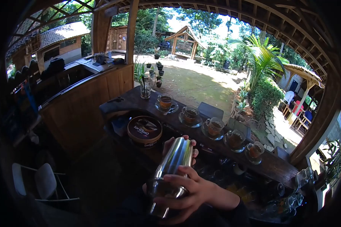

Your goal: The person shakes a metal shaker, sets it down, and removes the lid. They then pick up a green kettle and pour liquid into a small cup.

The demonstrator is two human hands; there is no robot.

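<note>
A shiny metal cocktail shaker is tilted in front of me, its wide end pointing away and its cap end towards me. My left hand wraps round the wide end from beneath, with fingertips showing on the right side; the rest of this hand is hidden behind the metal. Over the shoulder and cap end lies my right hand, its fingers curled round the shaker. Whatever is inside the shaker cannot be seen. Just beyond it sits a round brown tub with chocolate lettering on its lid.
Several glass cups on saucers, including a near-left cup of brown drink, line the dark wooden counter. A tall glass holding utensils stands at its left end. More glassware is at lower right. A folding chair stands left.
</note>
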